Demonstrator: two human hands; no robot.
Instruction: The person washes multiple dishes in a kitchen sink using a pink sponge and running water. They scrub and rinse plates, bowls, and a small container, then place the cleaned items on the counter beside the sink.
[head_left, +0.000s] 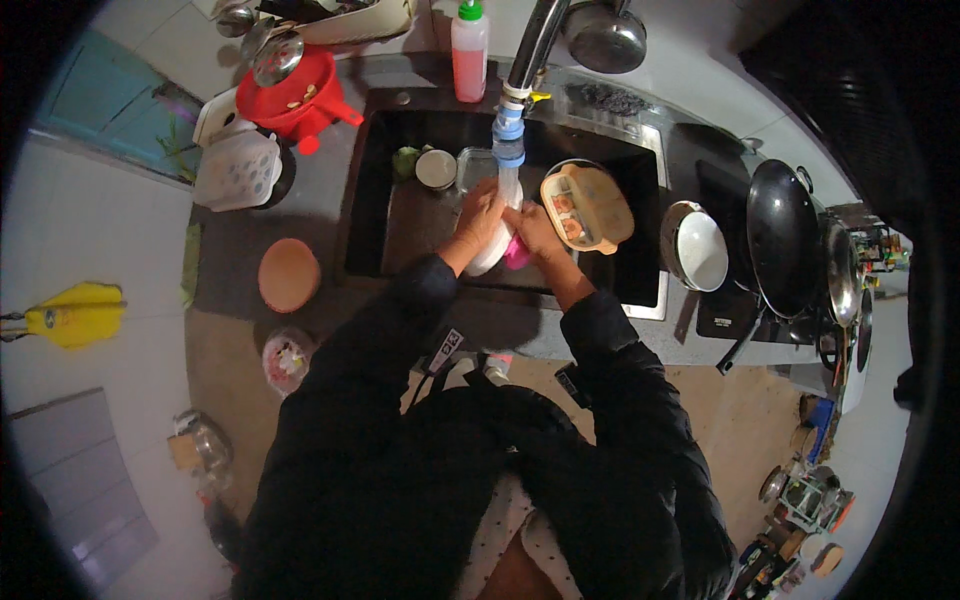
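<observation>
Over the dark sink (420, 232), my left hand (478, 220) grips a white dish (491, 251), seen nearly edge-on beneath the running faucet (510, 135). My right hand (534, 229) is against the dish's right side, with a bright pink item (517, 253) under its fingers; what that item is cannot be made out. Just right of this hand, a peach-coloured divided plate with printed animal faces (592, 210) rests tilted in the sink. A small white bowl (436, 169) and a clear rectangular container (475, 169) lie at the sink's back, left of the water stream.
Left on the counter are a red colander (289, 97), a white lidded container (238, 171) and an orange oval dish (289, 275). A soap bottle (470, 56) stands behind the sink. To the right are stacked bowls (701, 251) and a black wok (782, 238) with its handle jutting forward.
</observation>
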